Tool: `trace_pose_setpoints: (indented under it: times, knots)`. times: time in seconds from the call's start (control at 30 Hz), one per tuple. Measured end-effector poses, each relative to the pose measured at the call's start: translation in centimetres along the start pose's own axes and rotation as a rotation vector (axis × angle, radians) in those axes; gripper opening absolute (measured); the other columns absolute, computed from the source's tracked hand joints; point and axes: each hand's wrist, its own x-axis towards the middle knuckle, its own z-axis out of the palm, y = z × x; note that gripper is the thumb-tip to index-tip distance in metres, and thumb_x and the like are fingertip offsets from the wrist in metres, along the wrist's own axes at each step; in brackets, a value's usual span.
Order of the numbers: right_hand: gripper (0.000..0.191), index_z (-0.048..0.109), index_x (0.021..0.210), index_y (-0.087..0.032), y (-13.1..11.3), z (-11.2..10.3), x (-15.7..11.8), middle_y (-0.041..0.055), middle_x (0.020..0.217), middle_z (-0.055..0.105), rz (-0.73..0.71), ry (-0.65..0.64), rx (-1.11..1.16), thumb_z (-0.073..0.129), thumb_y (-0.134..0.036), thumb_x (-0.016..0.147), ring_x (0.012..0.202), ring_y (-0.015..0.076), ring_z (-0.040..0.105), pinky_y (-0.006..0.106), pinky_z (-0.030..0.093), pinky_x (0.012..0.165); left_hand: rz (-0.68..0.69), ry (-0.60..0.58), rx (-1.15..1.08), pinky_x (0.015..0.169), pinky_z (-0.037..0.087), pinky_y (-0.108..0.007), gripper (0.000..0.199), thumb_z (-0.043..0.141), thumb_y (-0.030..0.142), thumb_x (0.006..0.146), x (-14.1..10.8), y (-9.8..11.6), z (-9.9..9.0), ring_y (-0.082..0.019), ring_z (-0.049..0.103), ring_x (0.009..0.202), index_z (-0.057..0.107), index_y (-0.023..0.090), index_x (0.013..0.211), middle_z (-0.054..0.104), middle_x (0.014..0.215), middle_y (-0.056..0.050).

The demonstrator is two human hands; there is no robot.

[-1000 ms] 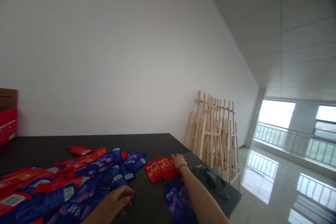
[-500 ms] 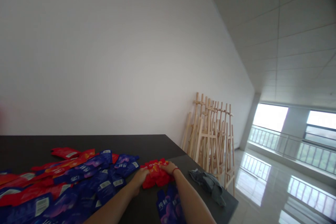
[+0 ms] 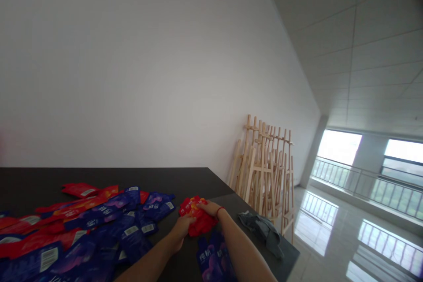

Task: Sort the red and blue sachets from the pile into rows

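Note:
Several red pouches (image 3: 201, 224) with yellow and white print lie bunched together near the right part of the dark table. My left hand (image 3: 183, 228) is closed on their near left edge. Over their right side, my right hand (image 3: 210, 208), with a red string at the wrist, grips them, its thumb and fingers partly hidden. Two dark blue pouches (image 3: 209, 259) with white lettering rest just nearer to me, partly covered by my right forearm.
A loose heap of blue pouches (image 3: 131, 233) and red pouches (image 3: 81, 190) spreads over the table's left side. A crumpled grey cloth (image 3: 262, 230) lies by the right edge. Wooden easels (image 3: 264, 169) lean against the wall beyond the table (image 3: 158, 179).
The red pouches have been drawn together into a tighter, more overlapping bunch. My left hand has shifted right and slightly towards me, while my right hand has moved a little left.

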Motion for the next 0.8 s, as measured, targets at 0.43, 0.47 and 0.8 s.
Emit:
trace_pose_setpoints:
  times: [0.43,0.47,0.8]
  knots:
    - [0.074,0.046,0.142,-0.015,-1.8,0.2,-2.2,0.0192,0.142,0.048,0.011,0.105,-0.24,0.056,-0.057,0.082,0.13,0.0351,0.048,0.049,0.035,0.106,0.081,0.039,0.319,0.09,0.054,-0.046,0.037,0.06,0.039,0.092,-0.6,0.4,-0.9,-0.022,0.063,0.107,0.058,0.019,0.123,0.061,0.127,-0.008]
    - [0.073,0.048,0.14,-0.015,-2.3,0.1,-2.7,0.0196,0.142,0.049,-0.008,0.131,-0.253,0.057,-0.057,0.081,0.13,0.0364,0.047,0.052,0.034,0.106,0.086,0.047,0.357,0.091,0.053,-0.047,0.035,0.059,0.038,0.092,-1.0,0.6,-1.2,-0.023,0.062,0.107,0.058,0.019,0.121,0.062,0.126,-0.008]
    - [0.058,0.057,0.132,-0.018,-13.8,11.3,-9.8,0.0147,0.14,0.052,-0.576,0.09,-0.134,0.06,-0.05,0.084,0.128,0.0324,0.048,0.045,0.039,0.103,0.2,0.09,1.039,0.115,0.03,-0.051,0.057,0.062,0.018,0.062,-14.0,0.5,-9.6,-0.037,0.05,0.131,0.069,0.018,0.118,0.062,0.136,-0.014]
